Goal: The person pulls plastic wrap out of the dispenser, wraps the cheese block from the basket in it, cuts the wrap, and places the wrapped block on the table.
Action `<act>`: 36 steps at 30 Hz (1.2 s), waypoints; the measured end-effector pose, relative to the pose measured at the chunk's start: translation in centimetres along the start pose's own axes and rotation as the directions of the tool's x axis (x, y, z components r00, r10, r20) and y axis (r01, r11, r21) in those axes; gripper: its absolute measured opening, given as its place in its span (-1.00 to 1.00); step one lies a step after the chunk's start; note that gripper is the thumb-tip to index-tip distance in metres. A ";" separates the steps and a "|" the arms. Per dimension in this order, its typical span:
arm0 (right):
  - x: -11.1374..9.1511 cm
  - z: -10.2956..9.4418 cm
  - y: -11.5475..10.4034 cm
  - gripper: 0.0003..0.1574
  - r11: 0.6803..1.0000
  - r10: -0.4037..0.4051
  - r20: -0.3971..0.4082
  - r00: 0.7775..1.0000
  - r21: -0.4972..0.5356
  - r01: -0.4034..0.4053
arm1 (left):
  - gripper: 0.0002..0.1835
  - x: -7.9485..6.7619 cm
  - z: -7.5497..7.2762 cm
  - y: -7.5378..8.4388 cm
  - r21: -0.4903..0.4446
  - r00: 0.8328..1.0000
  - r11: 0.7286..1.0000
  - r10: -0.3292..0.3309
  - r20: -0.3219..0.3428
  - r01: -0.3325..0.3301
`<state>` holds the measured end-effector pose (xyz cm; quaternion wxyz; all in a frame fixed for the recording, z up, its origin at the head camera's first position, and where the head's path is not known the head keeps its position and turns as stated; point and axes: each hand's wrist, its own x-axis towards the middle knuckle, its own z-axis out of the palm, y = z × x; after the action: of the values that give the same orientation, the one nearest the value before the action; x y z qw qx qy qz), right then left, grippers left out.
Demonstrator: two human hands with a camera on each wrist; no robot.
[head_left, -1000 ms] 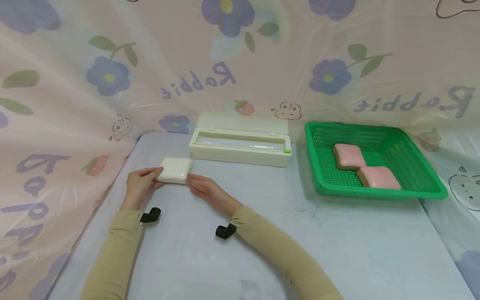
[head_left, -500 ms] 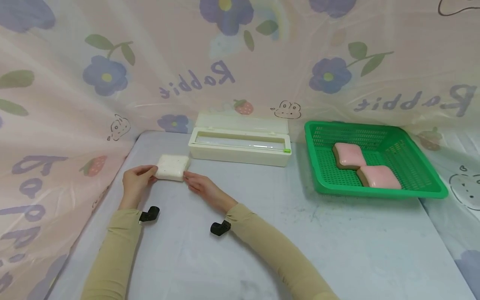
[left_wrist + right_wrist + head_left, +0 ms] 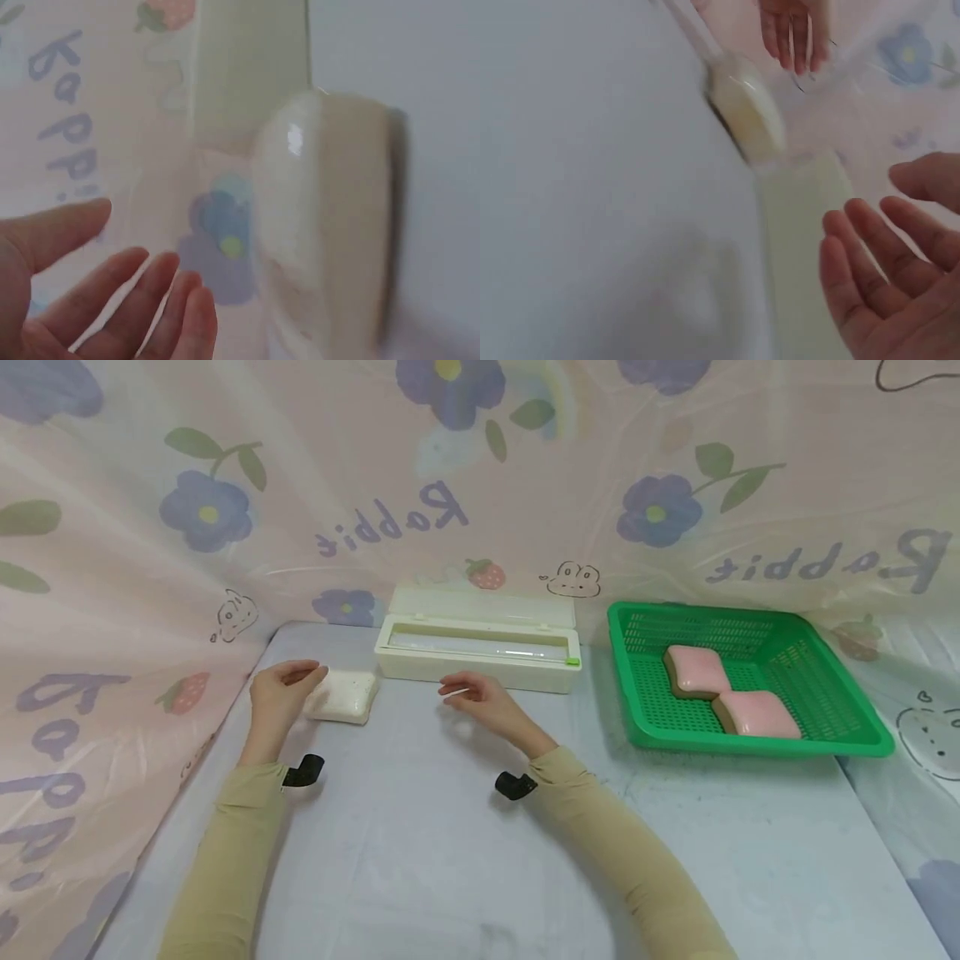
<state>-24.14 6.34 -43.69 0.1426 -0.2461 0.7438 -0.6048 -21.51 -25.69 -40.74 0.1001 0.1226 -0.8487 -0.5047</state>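
Observation:
A white, glossy, bread-slice-shaped piece lies on the table at left; its pale side shows in the left wrist view. My left hand hovers by its left edge and overlaps it in the head view, thumb and fingers apart with nothing between them in the left wrist view. To the right of the piece, my right hand is held in the air before the cling film dispenser, its fingers loosely bent and empty. The dispenser's lid stands up, and a roll of film shows inside.
A green plastic basket stands at the right, with two pink-topped bread-shaped pieces in it. Patterned curtain cloth hangs behind and to the left of the white table.
Both hands have let go of the white bread-shaped piece. My right hand has moved right, to the front of the dispenser; my left has risen slightly. The piece moved slightly back, then stayed.

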 end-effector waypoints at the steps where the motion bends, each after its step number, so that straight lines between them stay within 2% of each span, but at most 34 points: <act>1: -0.1 -1.2 -0.5 -0.56 0.999 0.008 -0.023 1.000 -0.047 -0.009 | -0.53 0.2 0.3 0.6 -0.021 0.999 1.000 0.019 0.034 -0.018; 4: -0.4 -4.8 -2.1 -0.58 0.986 0.030 -0.098 0.995 -0.162 -0.046 | -0.51 1.1 1.3 2.4 -0.065 0.989 0.995 0.081 0.127 -0.073; 7: -0.6 -7.8 -3.6 -0.60 0.964 0.038 -0.141 0.989 -0.255 -0.074 | -0.50 1.9 2.5 3.6 -0.075 0.971 0.990 0.133 0.199 -0.120; 13: -1.1 -12.2 -5.3 -0.60 0.884 0.065 -0.142 0.988 -0.451 -0.122 | -0.54 3.9 4.5 4.8 -0.073 0.922 0.970 0.241 0.303 -0.230; 17: -1.5 -14.3 -5.3 -0.60 0.845 0.112 -0.126 0.986 -0.511 -0.161 | -0.57 4.6 5.2 5.9 -0.095 0.888 0.966 0.257 0.381 -0.239; 22: -1.6 -15.9 -4.3 -0.58 0.818 0.148 -0.064 0.987 -0.553 -0.159 | -0.58 4.6 5.3 7.4 -0.104 0.837 0.963 0.266 0.478 -0.247; 26: -1.8 -16.4 -3.4 -0.59 0.802 0.175 -0.021 0.984 -0.577 -0.155 | -0.59 5.4 6.2 6.9 -0.095 0.804 0.953 0.295 0.517 -0.289; 30: -1.9 -16.5 -2.6 -0.60 0.787 0.197 -0.006 0.980 -0.596 -0.162 | -0.59 6.7 7.4 5.4 -0.060 0.785 0.933 0.332 0.524 -0.354; 32: -1.9 -16.5 -2.3 -0.63 0.770 0.199 -0.012 0.980 -0.617 -0.164 | -0.61 7.2 7.8 4.8 -0.038 0.784 0.926 0.340 0.520 -0.377; 36: -1.7 -16.4 -1.9 -0.71 0.745 0.203 -0.018 0.979 -0.646 -0.166 | -0.68 7.4 8.0 4.7 0.027 0.780 0.913 0.332 0.530 -0.407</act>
<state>-30.72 20.63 -38.28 0.1286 -0.2214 0.9225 -0.2890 -31.37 -19.16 -40.03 -0.0422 -0.1791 -0.8847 -0.4283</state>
